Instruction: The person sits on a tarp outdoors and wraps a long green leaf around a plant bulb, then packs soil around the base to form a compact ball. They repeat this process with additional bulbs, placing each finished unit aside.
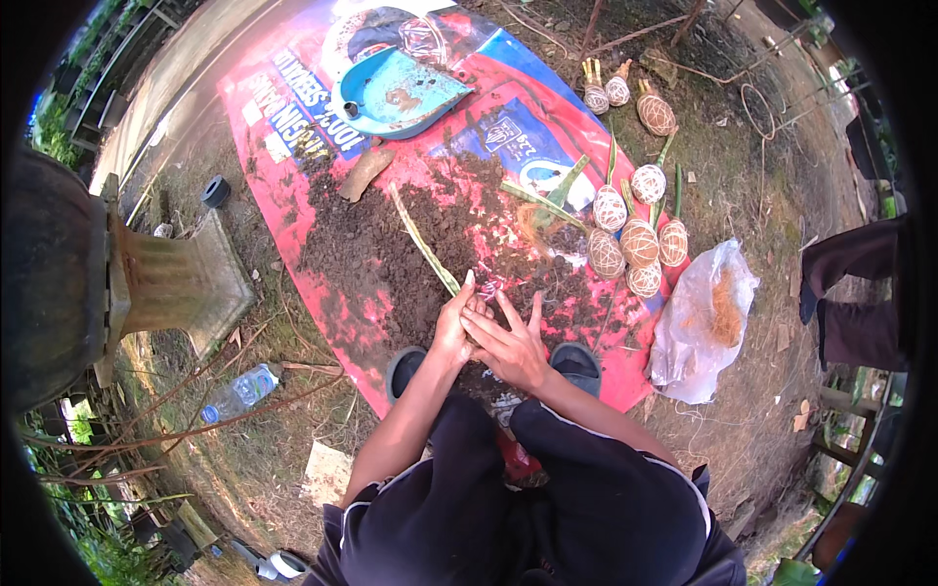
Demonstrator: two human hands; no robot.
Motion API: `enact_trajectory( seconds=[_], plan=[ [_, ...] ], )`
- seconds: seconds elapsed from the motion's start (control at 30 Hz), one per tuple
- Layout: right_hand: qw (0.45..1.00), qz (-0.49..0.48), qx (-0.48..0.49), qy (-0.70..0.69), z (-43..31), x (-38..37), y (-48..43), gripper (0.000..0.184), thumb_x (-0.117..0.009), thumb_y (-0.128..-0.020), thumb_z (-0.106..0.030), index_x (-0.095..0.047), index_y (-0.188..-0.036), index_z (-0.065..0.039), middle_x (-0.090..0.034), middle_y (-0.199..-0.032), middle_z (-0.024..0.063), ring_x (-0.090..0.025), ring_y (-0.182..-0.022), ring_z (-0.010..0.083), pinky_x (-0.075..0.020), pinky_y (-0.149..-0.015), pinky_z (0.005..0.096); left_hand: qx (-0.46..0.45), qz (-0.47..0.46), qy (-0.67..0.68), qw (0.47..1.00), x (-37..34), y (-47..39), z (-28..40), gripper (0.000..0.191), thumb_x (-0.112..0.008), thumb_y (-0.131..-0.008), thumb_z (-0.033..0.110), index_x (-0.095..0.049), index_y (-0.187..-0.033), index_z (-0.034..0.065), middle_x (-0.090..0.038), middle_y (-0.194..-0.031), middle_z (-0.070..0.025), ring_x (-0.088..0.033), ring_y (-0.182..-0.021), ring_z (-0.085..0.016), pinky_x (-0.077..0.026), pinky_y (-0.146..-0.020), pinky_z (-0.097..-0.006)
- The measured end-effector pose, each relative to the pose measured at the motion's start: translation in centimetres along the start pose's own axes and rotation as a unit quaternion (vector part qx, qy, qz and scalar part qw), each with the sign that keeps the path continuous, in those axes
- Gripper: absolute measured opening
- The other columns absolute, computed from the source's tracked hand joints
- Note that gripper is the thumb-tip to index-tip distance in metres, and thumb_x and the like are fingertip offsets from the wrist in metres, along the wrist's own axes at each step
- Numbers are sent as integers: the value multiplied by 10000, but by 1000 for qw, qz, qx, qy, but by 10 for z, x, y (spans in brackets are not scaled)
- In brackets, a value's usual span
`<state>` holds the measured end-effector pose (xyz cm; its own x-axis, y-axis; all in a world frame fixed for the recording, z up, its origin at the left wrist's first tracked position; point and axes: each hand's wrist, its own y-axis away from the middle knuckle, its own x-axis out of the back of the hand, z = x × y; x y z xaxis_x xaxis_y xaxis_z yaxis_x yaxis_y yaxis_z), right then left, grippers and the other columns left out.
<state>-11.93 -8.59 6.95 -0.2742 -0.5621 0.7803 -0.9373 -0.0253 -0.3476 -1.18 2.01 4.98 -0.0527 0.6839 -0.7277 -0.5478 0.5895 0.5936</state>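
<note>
My left hand [456, 326] grips the base of a long variegated snake plant leaf [421, 242], which points up and away over the dark soil [366, 275]. Against it rests my right hand [513, 348], its fingertips on the left hand and some fingers spread. What lies between the palms is hidden. Right of the soil, several string-wrapped balls [640, 243] lie grouped, some with green leaves sticking out. Cut leaf pieces [564, 187] and a tuft of brown fibre [538, 227] lie beside them.
A printed red plastic sheet [623, 384] lies under the soil, bearing a blue dustpan [403, 95]. A clear bag [689, 337] with coir fibre [727, 311] is at right. Leftward are a pedestal [168, 278] and a plastic bottle [242, 392]. More wrapped balls [656, 113] lie beyond.
</note>
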Motion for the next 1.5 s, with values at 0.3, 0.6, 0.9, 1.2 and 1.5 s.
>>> enact_trajectory(
  seconds=[0.3, 0.6, 0.9, 1.2, 1.5],
  plan=[
    [998, 43, 51, 9, 9, -6, 6, 427, -725, -804, -248, -684, -1229, -241, -590, -1357, -81, -420, -1377, 335, -50, -1093, 749, 59, -45, 45, 996, 11, 1, -11, 303, -559, -1005, 336, -593, -790, 126, -555, -628, 0, -590, -577, -144, -540, -548, -284],
    [998, 33, 57, -21, 8, 4, 11, 487, -715, -813, -194, -638, -1294, -204, -548, -1408, -50, -408, -1387, 267, -90, -1130, 691, 54, 10, 41, 998, -7, 3, 6, 276, -565, -965, 270, -614, -807, 49, -644, -843, -95, -664, -967, -280, -560, -838, -390],
    [998, -7, 65, 15, 17, -13, 23, 511, -737, -804, -323, -624, -1302, -301, -571, -1374, -122, -424, -1385, 259, -24, -1094, 744, 51, 9, 41, 998, 4, 6, 6, 338, -582, -979, 287, -563, -721, 68, -598, -695, -90, -661, -761, -255, -575, -699, -339],
    [993, -107, 43, -5, -1, -3, 14, 583, -647, -869, -478, -524, -1403, -279, -457, -1494, -39, -343, -1419, 369, -39, -1100, 743, 61, 46, 45, 996, 20, 6, 9, 374, -610, -971, 326, -522, -667, 127, -539, -565, -40, -552, -472, -176, -521, -472, -291],
    [962, -129, -117, -209, 67, -16, 10, 609, -580, -950, -278, -361, -1469, -43, -348, -1504, 249, -296, -1418, 438, -231, -1168, 529, -1, 7, -42, 999, 19, -13, 59, 288, -616, -945, 288, -568, -747, 84, -592, -658, -89, -616, -593, -241, -529, -562, -363]
  ],
)
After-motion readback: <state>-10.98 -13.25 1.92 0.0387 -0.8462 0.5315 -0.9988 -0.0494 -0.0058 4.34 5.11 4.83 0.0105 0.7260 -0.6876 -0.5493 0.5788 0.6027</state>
